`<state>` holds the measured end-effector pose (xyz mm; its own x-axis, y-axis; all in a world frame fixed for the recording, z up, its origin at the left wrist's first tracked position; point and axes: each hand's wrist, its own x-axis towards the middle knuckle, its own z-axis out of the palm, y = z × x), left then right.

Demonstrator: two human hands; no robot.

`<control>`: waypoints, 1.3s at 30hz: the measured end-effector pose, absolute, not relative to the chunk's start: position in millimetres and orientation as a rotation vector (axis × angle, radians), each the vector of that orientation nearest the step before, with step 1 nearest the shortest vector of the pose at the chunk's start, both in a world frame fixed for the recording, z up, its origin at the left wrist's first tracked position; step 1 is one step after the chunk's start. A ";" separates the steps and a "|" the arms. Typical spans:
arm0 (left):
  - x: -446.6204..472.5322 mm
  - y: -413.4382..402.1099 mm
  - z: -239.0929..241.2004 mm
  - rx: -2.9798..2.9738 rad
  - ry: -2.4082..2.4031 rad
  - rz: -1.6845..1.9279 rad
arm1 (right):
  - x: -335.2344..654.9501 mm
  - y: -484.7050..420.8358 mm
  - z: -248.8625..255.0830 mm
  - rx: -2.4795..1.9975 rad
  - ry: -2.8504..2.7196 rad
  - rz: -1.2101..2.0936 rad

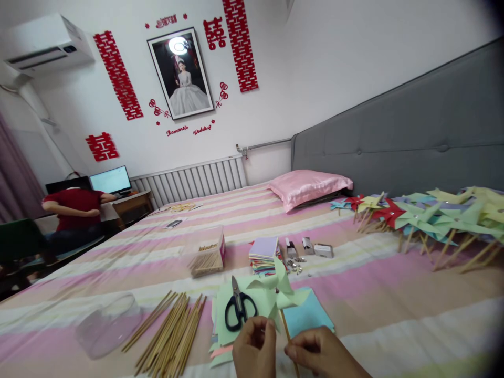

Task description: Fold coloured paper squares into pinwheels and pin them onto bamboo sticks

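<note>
A pale green paper pinwheel (289, 296) on a thin wooden stick is up in front of me. My right hand (317, 349) pinches the stick below the blades. The fingers of my left hand (255, 346) are closed at the pinwheel's lower blade; their exact contact is partly hidden. Black-handled scissors (237, 304) lie just beyond my left hand on a stack of green paper sheets (224, 294). Blue paper (309, 312) lies beneath the pinwheel. To the left, several wooden sticks (173, 336) are spread in a loose bundle.
A clear plastic container (108, 325) lies at left. Farther back are a box of toothpick-like sticks (207, 260), a stack of coloured paper squares (264, 249), and small boxes (323, 251) with metal pins. Finished pinwheels (425, 215) crowd the right. A person (74, 210) sits far left.
</note>
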<state>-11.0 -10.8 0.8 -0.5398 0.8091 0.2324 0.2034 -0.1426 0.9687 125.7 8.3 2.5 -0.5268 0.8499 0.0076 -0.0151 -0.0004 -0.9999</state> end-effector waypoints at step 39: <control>10.5 -9.3 -13.7 1.209 1.415 1.371 | 138.5 17.6 16.4 -0.903 -1.378 1.546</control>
<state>10.5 -9.3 -13.7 -0.2167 0.9739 0.0676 0.0984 -0.0471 0.9940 138.5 17.6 16.4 -0.3743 0.9270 0.0241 -0.1297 -0.0266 -0.9912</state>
